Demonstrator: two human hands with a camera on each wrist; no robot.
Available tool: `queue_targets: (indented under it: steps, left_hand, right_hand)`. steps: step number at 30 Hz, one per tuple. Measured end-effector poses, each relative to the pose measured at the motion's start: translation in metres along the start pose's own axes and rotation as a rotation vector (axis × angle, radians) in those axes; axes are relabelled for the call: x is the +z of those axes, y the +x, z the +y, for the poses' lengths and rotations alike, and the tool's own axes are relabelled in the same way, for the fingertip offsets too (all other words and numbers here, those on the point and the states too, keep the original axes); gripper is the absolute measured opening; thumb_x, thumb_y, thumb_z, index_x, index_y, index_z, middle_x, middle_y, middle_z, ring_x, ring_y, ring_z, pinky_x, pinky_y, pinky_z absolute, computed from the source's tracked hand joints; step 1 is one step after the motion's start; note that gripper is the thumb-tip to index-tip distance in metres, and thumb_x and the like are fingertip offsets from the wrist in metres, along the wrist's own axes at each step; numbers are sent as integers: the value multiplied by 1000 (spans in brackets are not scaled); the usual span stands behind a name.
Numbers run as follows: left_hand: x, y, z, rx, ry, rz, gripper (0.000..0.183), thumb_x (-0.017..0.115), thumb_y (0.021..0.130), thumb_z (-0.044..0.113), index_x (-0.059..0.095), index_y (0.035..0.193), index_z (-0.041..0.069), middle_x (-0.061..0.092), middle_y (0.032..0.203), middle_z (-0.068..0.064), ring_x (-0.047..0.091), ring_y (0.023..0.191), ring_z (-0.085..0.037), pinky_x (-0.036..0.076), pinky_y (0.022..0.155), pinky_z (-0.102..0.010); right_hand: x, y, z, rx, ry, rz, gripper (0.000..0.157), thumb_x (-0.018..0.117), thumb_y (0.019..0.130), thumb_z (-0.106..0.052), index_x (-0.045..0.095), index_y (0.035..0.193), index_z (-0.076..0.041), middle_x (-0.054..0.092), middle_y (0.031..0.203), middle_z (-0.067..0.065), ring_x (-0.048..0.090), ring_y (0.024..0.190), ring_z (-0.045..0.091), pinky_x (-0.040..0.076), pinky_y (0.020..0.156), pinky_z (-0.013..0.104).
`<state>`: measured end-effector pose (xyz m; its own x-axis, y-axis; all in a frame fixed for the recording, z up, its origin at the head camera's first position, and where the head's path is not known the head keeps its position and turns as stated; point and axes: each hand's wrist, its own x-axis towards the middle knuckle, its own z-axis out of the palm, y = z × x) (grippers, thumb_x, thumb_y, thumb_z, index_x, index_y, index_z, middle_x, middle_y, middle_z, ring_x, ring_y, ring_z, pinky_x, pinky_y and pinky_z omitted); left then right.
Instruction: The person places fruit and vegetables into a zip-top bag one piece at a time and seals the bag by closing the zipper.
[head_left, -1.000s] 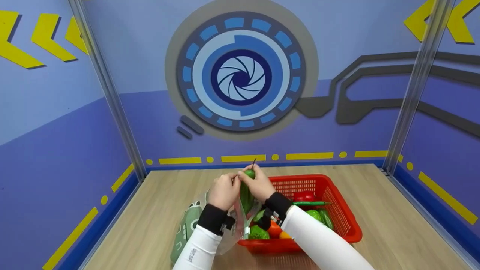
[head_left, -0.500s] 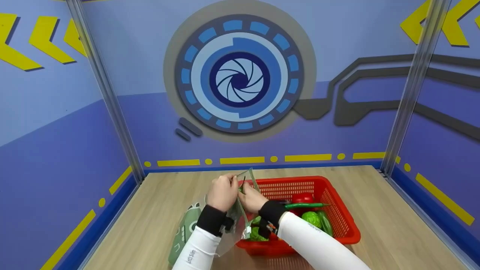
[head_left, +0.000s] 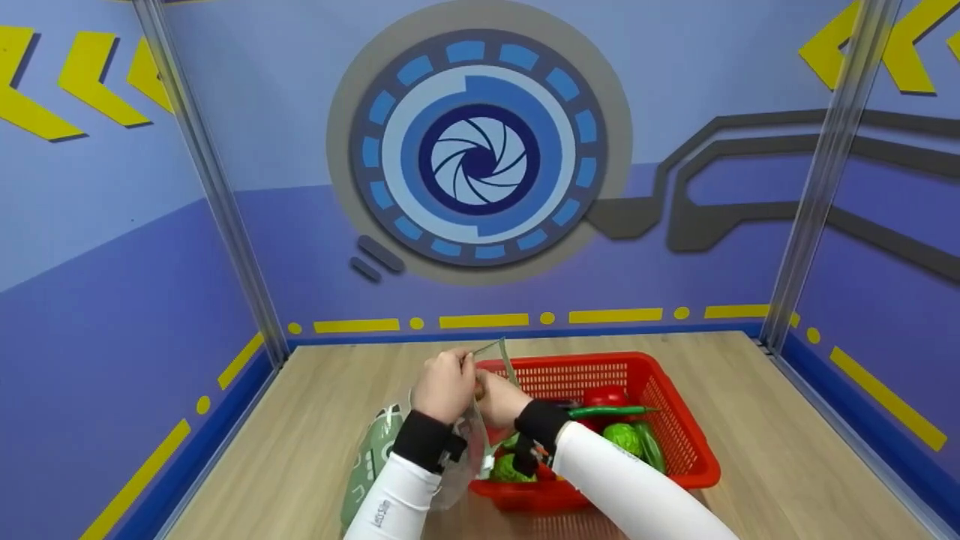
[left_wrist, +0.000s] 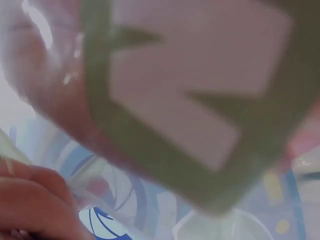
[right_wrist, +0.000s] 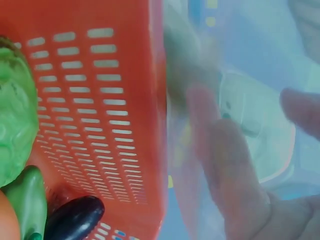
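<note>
My left hand (head_left: pixel 444 386) pinches the rim of a clear zip bag (head_left: pixel 454 487) with its mouth up, beside the red basket. Reaching into that mouth is my right hand (head_left: pixel 501 397). In the right wrist view its finger and thumb (right_wrist: pixel 235 175) are spread apart, seen through hazy plastic, with nothing between them. A white slider (head_left: pixel 487 466) hangs at the bag's edge. The left wrist view is mostly filled by green print (left_wrist: pixel 215 190) on plastic close to the lens, with left-hand fingers (left_wrist: pixel 35 200) at the lower left.
The red basket (head_left: pixel 705 450) holds a red pepper (head_left: pixel 606 395), a long green chili (head_left: pixel 611 411), a round green vegetable (head_left: pixel 622 437), a cucumber (head_left: pixel 649 448) and an eggplant (right_wrist: pixel 75 217). A green printed packet (head_left: pixel 364 465) lies left of the bag on the wooden table (head_left: pixel 300 420).
My right hand has lowered a long green vegetable with a thin dark stem into the bag; the vegetable no longer shows. The left hand keeps its pinch on the rim.
</note>
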<state>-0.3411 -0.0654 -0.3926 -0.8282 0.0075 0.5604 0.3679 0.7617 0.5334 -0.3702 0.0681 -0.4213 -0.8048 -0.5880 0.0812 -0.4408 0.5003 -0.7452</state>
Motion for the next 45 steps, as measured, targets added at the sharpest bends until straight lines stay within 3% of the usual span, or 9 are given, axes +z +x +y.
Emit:
queue_targets:
  steps: [4, 19, 25, 28, 32, 35, 38, 41, 45]
  left_hand:
    - [0, 0, -1, -7, -1, -12, 20, 60, 101, 10, 77, 93, 2, 75, 83, -17, 70, 68, -29, 54, 61, -39]
    - [-1, 1, 0, -49, 10, -32, 20, 61, 99, 10, 78, 107, 1, 78, 97, -18, 75, 84, -33, 60, 71, -46]
    - [-1, 1, 0, -80, 22, -43, 20, 62, 100, 12, 78, 107, 2, 78, 97, -17, 74, 79, -29, 59, 66, -42]
    - [0, 1, 0, -98, 22, -39, 21, 62, 100, 13, 78, 109, 2, 78, 100, -17, 74, 80, -29, 59, 67, -43]
    - [0, 2, 0, -91, 6, -23, 22, 62, 99, 11, 77, 110, -1, 78, 101, -18, 75, 84, -30, 60, 71, -45]
    - [-1, 2, 1, -67, -5, -6, 21, 62, 99, 9, 77, 109, -2, 78, 100, -18, 75, 84, -29, 60, 72, -44]
    - [-1, 2, 1, -45, -8, 8, 21, 62, 99, 9, 77, 108, -3, 78, 100, -19, 75, 82, -29, 60, 72, -44]
    - [0, 1, 0, -39, 2, 12, 21, 63, 99, 10, 77, 107, -2, 78, 98, -18, 75, 81, -29, 60, 71, -44]
    - [1, 0, -1, -52, 4, 6, 20, 63, 99, 11, 78, 106, 0, 79, 97, -17, 74, 75, -27, 59, 66, -42]
  right_hand:
    - [-1, -2, 0, -52, -33, 13, 53, 52, 103, -11, 41, 150, 10, 51, 147, 32, 54, 133, 48, 44, 110, 58]
    - [-4, -6, 1, -2, 52, 57, 35, 57, 103, -18, 59, 131, 5, 65, 127, 24, 63, 121, 42, 48, 105, 53]
    - [-16, -9, 3, -10, 127, 94, 27, 58, 102, -13, 65, 123, 3, 72, 115, 22, 70, 100, 33, 57, 83, 37]
    - [-29, -12, 6, -6, 221, 127, 25, 58, 103, -12, 67, 121, 4, 73, 109, 24, 70, 83, 22, 54, 68, 27]
    - [-51, -17, 15, -16, 283, 212, 23, 56, 104, -11, 66, 118, 6, 72, 105, 27, 71, 78, 25, 52, 64, 25]
    - [-68, -19, 28, -10, 265, 280, 22, 54, 104, -9, 66, 115, 6, 72, 102, 27, 72, 84, 33, 56, 70, 29]
    - [-80, -22, 44, 48, 212, 314, 20, 53, 105, -8, 66, 113, 5, 70, 100, 26, 69, 81, 28, 58, 75, 33]
    - [-89, -26, 59, 126, 124, 316, 18, 54, 105, -8, 66, 112, 3, 69, 100, 26, 63, 75, 17, 55, 74, 32]
    - [-98, -32, 73, 187, -20, 295, 19, 56, 104, -10, 66, 113, 3, 69, 102, 23, 61, 78, 19, 51, 74, 32]
